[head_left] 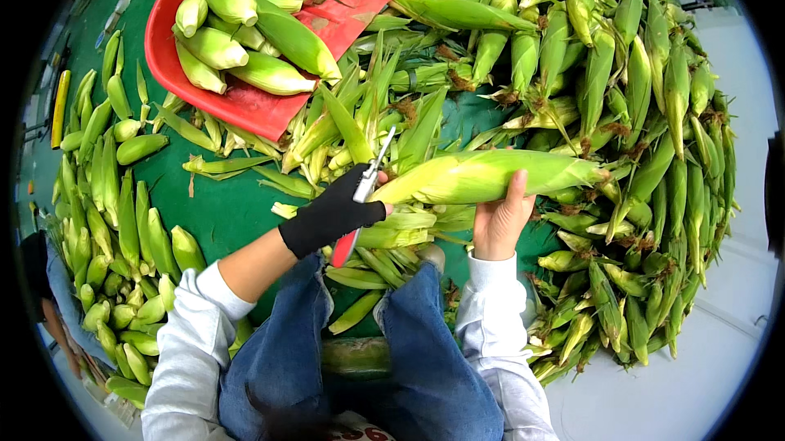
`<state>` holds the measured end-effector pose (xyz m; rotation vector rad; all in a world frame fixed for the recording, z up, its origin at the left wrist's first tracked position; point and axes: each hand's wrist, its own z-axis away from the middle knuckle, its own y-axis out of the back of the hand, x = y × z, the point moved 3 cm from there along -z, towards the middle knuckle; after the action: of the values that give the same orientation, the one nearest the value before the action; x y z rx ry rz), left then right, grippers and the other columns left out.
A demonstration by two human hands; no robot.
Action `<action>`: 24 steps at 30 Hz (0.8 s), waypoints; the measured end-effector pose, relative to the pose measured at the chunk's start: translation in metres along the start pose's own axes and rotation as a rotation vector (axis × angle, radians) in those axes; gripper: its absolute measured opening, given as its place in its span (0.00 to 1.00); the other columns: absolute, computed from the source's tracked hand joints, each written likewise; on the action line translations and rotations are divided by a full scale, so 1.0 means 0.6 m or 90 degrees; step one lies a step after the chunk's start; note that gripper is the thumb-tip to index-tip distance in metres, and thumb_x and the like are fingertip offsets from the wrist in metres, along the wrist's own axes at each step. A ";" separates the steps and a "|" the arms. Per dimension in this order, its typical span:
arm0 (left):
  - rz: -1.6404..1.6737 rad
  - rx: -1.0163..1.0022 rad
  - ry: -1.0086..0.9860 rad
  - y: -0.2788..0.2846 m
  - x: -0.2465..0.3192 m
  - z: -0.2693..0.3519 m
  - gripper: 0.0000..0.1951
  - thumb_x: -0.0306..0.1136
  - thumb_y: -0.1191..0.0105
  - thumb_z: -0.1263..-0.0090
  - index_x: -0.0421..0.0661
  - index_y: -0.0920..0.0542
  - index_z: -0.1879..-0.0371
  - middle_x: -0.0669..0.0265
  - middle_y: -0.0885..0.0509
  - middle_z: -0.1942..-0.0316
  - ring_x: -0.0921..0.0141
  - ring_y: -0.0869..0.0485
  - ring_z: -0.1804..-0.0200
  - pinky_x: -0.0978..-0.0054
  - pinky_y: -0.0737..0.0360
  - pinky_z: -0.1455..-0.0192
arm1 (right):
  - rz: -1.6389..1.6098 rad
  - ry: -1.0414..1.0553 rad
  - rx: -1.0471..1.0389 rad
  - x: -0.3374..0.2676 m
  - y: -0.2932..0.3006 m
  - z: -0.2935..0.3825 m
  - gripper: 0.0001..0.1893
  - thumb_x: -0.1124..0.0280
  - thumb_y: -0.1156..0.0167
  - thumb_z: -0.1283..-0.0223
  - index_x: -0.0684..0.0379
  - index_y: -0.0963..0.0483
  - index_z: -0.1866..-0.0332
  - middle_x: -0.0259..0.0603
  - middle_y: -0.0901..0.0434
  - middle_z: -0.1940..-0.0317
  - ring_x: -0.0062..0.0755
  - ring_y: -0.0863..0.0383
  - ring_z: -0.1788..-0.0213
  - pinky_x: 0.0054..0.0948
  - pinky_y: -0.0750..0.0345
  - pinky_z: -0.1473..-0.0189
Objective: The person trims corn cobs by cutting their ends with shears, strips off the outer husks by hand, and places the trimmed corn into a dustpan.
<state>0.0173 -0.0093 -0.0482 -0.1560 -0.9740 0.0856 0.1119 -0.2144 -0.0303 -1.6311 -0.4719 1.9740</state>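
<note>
My left hand [337,211], in a black fingerless glove, is closed on a cutting tool with a steel blade [385,149] and a red handle [345,249]. The blade points up and away from me. An ear of corn in its green husk [466,177] lies almost level across my right hand [503,220], which grips it from below with the thumb on the near side. Its pale stem end meets the fingers and thumb of my left hand, while the brown silk end points right. Loose husk leaves [398,229] lie below the ear, between my hands and knees.
Ahead to the left, a red plastic scoop [165,30] holds several trimmed ears. A large heap of husked-in corn [638,91] curves along the right. More ears [129,238] lie at left on the green floor covering [196,195]. Another person's arm [58,330] shows at the left edge.
</note>
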 end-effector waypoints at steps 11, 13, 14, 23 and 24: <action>0.375 -0.233 0.124 -0.101 -0.053 0.017 0.27 0.30 0.48 0.44 0.48 0.36 0.43 0.70 0.28 0.62 0.77 0.28 0.61 0.80 0.31 0.57 | 0.143 0.223 0.081 -0.045 -0.006 0.047 0.25 0.76 0.42 0.48 0.63 0.42 0.43 0.45 0.32 0.51 0.35 0.29 0.51 0.35 0.31 0.45; 0.343 -0.220 0.068 -0.102 -0.053 0.003 0.24 0.30 0.48 0.44 0.47 0.35 0.46 0.68 0.28 0.63 0.76 0.28 0.61 0.79 0.30 0.58 | 0.129 0.191 0.053 -0.050 -0.008 0.052 0.24 0.76 0.43 0.48 0.64 0.40 0.44 0.45 0.31 0.51 0.36 0.28 0.51 0.36 0.31 0.45; 0.268 -0.193 0.043 -0.101 -0.054 0.010 0.21 0.30 0.47 0.43 0.46 0.34 0.50 0.67 0.27 0.65 0.76 0.26 0.63 0.78 0.28 0.58 | 0.127 0.189 0.051 -0.051 -0.006 0.051 0.24 0.76 0.43 0.48 0.64 0.40 0.44 0.45 0.31 0.51 0.36 0.28 0.51 0.36 0.31 0.45; 0.636 0.027 0.195 -0.054 -0.124 0.000 0.18 0.35 0.47 0.38 0.50 0.32 0.50 0.64 0.24 0.65 0.65 0.20 0.65 0.64 0.21 0.61 | -0.228 -0.197 0.136 -0.039 0.100 0.011 0.21 0.63 0.46 0.42 0.58 0.37 0.45 0.47 0.29 0.49 0.41 0.29 0.47 0.44 0.32 0.43; 0.541 -0.009 0.277 -0.056 -0.117 0.010 0.21 0.37 0.45 0.38 0.50 0.32 0.46 0.65 0.24 0.64 0.66 0.21 0.59 0.63 0.23 0.55 | -0.062 -0.128 0.119 -0.049 0.094 0.012 0.24 0.66 0.44 0.44 0.57 0.41 0.42 0.46 0.29 0.49 0.40 0.29 0.48 0.43 0.30 0.44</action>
<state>-0.0270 -0.0520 -0.0967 -0.5719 -0.4210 0.7922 0.0987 -0.2763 -0.0380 -1.2796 -0.4192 2.0523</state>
